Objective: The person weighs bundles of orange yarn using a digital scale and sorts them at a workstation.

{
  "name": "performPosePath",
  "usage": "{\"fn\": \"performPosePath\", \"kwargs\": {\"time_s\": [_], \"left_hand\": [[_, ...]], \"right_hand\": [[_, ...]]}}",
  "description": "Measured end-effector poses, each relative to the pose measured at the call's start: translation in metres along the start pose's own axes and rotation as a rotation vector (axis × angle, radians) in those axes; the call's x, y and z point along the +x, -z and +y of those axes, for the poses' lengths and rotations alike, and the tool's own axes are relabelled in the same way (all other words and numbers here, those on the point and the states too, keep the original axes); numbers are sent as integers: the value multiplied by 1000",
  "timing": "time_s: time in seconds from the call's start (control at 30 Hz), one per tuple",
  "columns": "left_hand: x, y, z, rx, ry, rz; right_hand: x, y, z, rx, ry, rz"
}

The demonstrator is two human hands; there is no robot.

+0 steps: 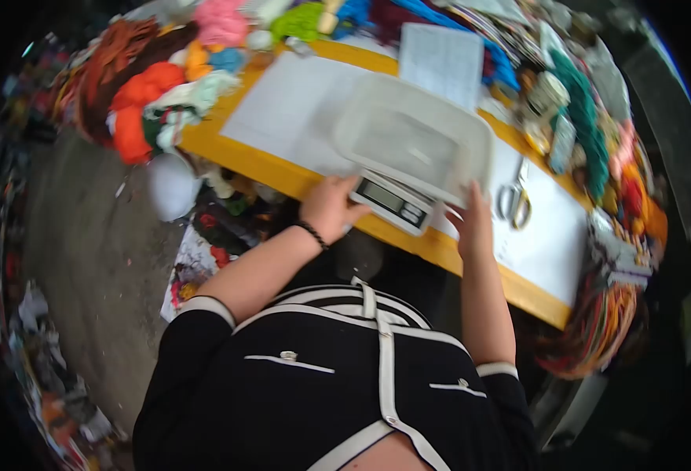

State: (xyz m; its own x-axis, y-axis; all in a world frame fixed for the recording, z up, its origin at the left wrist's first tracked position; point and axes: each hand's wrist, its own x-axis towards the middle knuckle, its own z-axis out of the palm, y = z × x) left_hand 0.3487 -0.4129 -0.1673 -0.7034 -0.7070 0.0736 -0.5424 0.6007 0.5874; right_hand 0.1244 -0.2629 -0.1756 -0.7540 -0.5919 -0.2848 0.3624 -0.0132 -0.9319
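Note:
A digital scale [393,203] with a grey display and buttons is at the yellow table's front edge. On it rests a translucent white plastic container [472,149], wider than the scale and seemingly with nothing in it. My left hand [330,210] is closed on the scale's left end, thumb toward the front. At the right, my right hand [473,224] has its fingertips against the container's near corner, with the thumb close to the scale's right end. Motion blurs these fingers a little. Scissors [514,198] lie on white paper just right of that hand.
White paper [283,110] covers much of the yellow table [228,149]. A printed sheet [441,59] lies behind the container. Orange yarn [137,98], green yarn [581,118] and several other bundles crowd the table's back and sides. A multicoloured hank [597,330] hangs at the right corner.

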Motion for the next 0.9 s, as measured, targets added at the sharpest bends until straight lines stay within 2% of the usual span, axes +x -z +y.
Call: {"fn": "performPosePath", "kwargs": {"time_s": [0.1,0.17,0.2,0.23,0.3,0.37,0.4,0.43,0.47,0.5,0.53,0.6,0.63,0.7,0.73,0.83,0.87,0.9], "left_hand": [[0,-4,-4,-25,5,23],[2,-4,-17,-142,-79,-7],[3,-3,-30,-316,-140,-4],[6,5,-43,-313,-133,7],[10,35,-79,-275,-131,192],[26,98,-122,-239,99,334],[38,128,-152,-47,55,553],[52,168,-192,79,46,542],[60,196,-231,113,-3,691],[76,228,-282,376,6,739],[78,264,-283,436,22,734],[99,309,-309,610,298,707],[101,317,-322,604,291,709],[111,332,-337,748,413,454],[114,334,-339,718,501,365],[116,340,-345,683,488,357],[115,336,-353,705,435,452],[113,340,-351,710,429,446]], "right_hand": [[-6,-2,-2,43,-48,43],[-14,3,-4,74,-53,30],[-23,3,-9,42,-26,10],[-25,7,-5,23,18,90],[-29,29,4,46,115,200],[-47,40,0,-60,232,288],[-56,49,2,-111,317,315],[-65,48,-5,-144,334,385],[-74,49,-11,-183,364,439],[-77,53,-12,-160,386,489],[-83,53,-17,-184,398,518],[-91,51,-21,-227,425,577],[-92,53,-22,-226,430,584],[-94,49,-23,-221,425,616],[-95,44,-23,-217,438,638],[-100,24,-25,-274,449,663],[-100,18,-25,-281,474,666],[-101,14,-25,-279,467,673]]}}
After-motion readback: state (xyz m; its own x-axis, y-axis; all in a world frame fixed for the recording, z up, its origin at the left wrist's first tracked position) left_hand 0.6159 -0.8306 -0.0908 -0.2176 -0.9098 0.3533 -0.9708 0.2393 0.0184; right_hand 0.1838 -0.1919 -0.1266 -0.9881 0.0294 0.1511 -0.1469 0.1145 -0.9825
